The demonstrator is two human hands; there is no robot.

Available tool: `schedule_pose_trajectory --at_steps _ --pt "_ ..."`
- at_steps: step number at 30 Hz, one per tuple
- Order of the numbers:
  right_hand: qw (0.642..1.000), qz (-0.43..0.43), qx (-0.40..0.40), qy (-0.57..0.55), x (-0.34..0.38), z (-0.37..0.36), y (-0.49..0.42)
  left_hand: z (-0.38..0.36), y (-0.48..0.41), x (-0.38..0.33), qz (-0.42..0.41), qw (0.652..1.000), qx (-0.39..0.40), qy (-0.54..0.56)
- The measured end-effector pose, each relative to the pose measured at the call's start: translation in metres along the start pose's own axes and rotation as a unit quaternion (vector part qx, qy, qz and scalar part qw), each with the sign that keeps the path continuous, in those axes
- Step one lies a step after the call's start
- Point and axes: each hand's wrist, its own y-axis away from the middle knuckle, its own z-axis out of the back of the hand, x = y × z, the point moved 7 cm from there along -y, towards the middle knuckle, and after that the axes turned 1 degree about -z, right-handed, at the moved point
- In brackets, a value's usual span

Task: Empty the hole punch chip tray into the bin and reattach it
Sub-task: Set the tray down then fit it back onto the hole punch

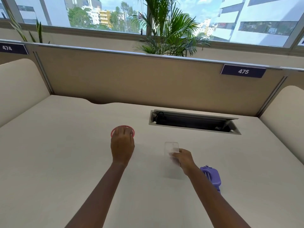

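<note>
Here, left grip (122, 145) clasps the pink bin (113, 132); right grip (184, 159) pinches clear tray (171, 147).

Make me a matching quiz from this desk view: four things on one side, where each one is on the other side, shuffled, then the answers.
Things
1. pink bin
2. clear chip tray
3. purple hole punch
4. cable hatch

Places
A. lying on the desk at the near right
B. recessed in the desk near the partition, open
C. gripped from above by the left hand
D. pinched in the right hand

Pairs: 1-C, 2-D, 3-A, 4-B
</note>
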Motion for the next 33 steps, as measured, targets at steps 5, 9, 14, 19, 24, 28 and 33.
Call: schedule_pose_trajectory --at_steps 5,9,14,19,24,28,33 --pt "0.995 0.006 -0.061 0.079 -0.015 0.021 -0.004 -0.002 0.035 -0.033 -0.078 0.995 -0.048 0.03" --pt "0.988 0.02 -0.081 0.132 -0.024 0.033 -0.005 -0.023 0.068 -0.045 -0.078 0.994 0.012 0.071" --pt "0.975 0.03 -0.103 0.197 -0.037 0.043 -0.001 -0.057 0.105 -0.038 -0.033 0.989 0.125 0.076" --pt "0.948 0.08 -0.133 0.277 -0.035 0.046 0.009 -0.079 0.13 -0.028 -0.011 0.977 0.209 0.05" --pt "0.903 0.176 -0.104 0.378 -0.032 0.034 0.031 -0.088 0.144 -0.023 -0.001 0.971 0.237 0.034" --pt "0.912 0.209 0.02 0.352 -0.045 0.023 0.056 -0.09 0.15 -0.022 0.006 0.971 0.235 0.038" --pt "0.846 0.196 0.241 0.432 -0.085 0.011 0.097 -0.089 0.151 -0.019 0.018 0.973 0.224 0.056"
